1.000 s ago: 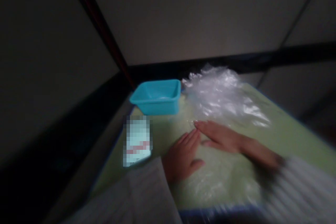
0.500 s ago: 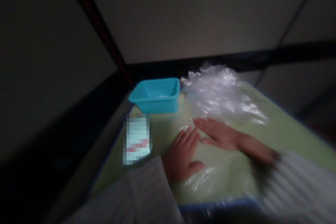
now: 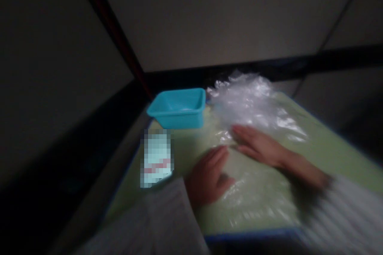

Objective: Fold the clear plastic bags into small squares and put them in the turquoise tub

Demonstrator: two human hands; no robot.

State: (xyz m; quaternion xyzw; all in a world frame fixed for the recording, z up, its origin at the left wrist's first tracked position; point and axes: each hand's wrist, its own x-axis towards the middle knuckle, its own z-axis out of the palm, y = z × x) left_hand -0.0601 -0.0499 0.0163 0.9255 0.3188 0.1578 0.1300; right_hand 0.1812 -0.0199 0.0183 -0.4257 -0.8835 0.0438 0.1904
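A clear plastic bag [image 3: 257, 191] lies spread over the yellow-green tabletop [image 3: 326, 149]. My left hand [image 3: 209, 175] rests at its left side, fingers stretched forward and thumb apart, with nothing in its grasp. Farther forward and to the right, my right hand [image 3: 260, 145] lies flat over the plastic, its fingers extended and slightly blurred. Beyond the right hand is a crumpled heap of clear plastic [image 3: 248, 99]; whether it is one piece with the flat part I cannot tell.
At the back left of the table stands a turquoise plastic basin [image 3: 182, 120]. In front of it lies a bright, pixelated object [image 3: 157, 155]. A wall [image 3: 224, 20] rises behind the table, and the blue table edge [image 3: 251, 234] runs along the front.
My right hand has slid a little to the right, away from the left hand. My left hand's fingers have drawn closer together. The near plastic has shifted slightly.
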